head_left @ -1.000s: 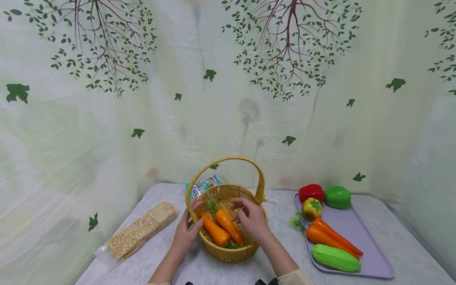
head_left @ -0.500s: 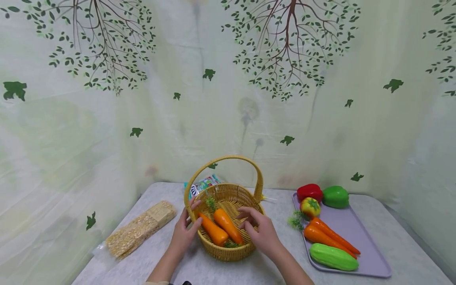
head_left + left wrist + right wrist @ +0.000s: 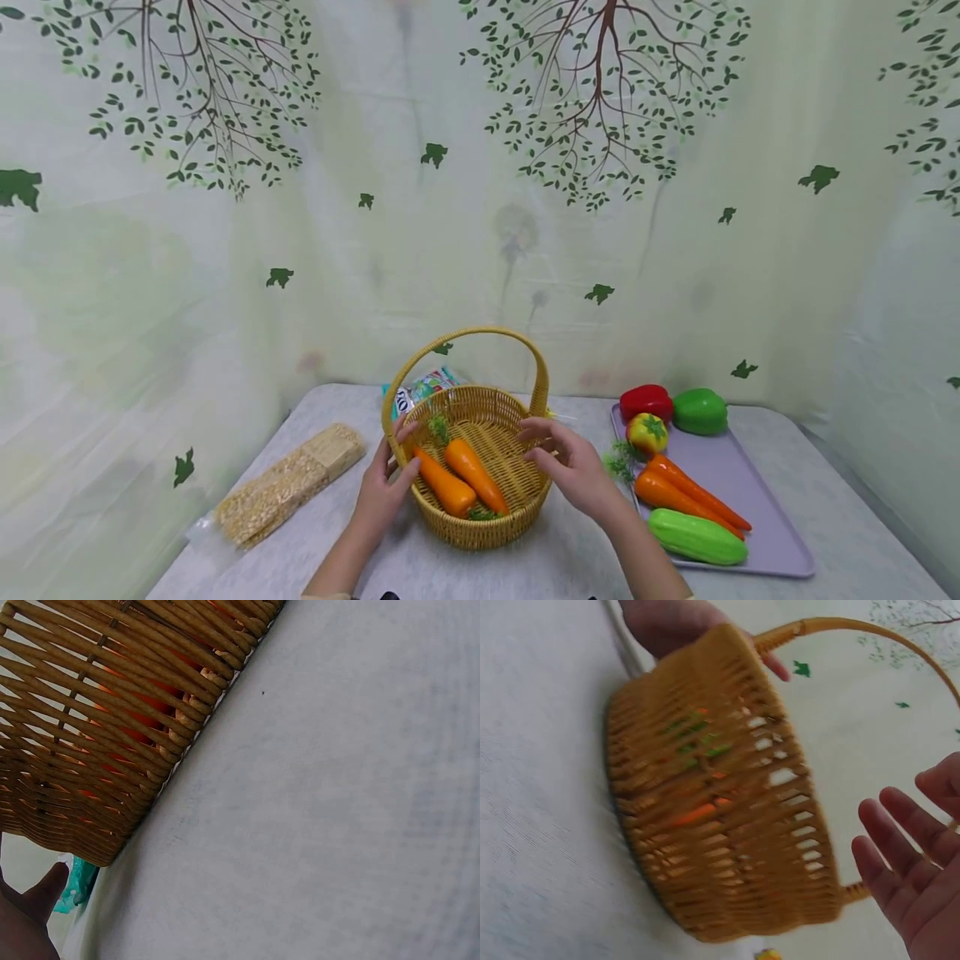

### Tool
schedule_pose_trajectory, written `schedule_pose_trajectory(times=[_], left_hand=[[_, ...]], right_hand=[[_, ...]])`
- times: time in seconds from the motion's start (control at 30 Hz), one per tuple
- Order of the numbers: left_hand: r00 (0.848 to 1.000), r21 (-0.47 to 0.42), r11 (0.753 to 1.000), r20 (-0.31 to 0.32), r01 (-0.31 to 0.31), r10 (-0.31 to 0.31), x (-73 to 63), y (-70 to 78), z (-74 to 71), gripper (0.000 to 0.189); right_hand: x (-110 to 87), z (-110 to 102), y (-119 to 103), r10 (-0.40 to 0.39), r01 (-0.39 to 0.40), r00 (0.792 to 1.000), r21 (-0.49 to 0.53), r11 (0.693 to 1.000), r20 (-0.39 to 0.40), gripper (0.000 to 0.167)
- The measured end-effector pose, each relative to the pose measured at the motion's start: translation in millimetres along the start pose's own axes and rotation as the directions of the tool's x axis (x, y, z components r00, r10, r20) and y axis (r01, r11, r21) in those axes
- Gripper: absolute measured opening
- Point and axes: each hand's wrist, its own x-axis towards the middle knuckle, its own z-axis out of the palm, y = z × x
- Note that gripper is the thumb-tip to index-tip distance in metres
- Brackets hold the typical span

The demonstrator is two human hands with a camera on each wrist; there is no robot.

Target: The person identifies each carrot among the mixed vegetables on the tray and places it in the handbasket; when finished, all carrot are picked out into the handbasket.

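1. Round golden-brown woven wicker basket [image 3: 480,534] w/ tall arched handle [image 3: 487,331] is set upright on pale grey tabletop [image 3: 465,577], approx. centre.
2. Inside it, two glossy orange tapered carrots [image 3: 477,477] w/ green fronds [image 3: 439,428] are laid side by side, ends reversed; orange is glimpsed thru the weave.
3. Bare L hand [image 3: 381,492]: thumb & fingers spread apart, rested against L rim.
4. Bare R hand [image 3: 576,471]: fingers parted, held near R rim.

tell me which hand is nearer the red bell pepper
Right. The right hand is by the right rim of the wicker basket, left of the red bell pepper; the left hand is farther off, at the basket's left rim.
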Motion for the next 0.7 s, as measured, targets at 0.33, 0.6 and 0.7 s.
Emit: schedule_pose_trajectory(times=[0.33, 0.6, 0.7], left_hand=[[1.0, -0.004, 1.0, 0.013, -0.008, 0.008, 1.3, 0.8, -0.7, 0.066], [1.0, -0.014, 1.0, 0.008, -0.013, 0.013, 1.8, 1.8, -1.3, 0.065], [1.0, -0.021, 1.0, 0.012, 0.005, -0.004, 1.7, 2.1, -1.2, 0.064]], right_hand=[[-8.8, -47.6, -3.7, 0.039, -0.054, 0.995, -0.166, 0.985, -0.094, 0.034], [-14.1, -75.4, 7.9, 0.034, -0.053, 0.995, -0.217, 0.975, -0.09, 0.036], [-16.7, -83.6, 10.9, 0.057, -0.079, 0.994, -0.235, 0.969, -0.097, 0.038]])
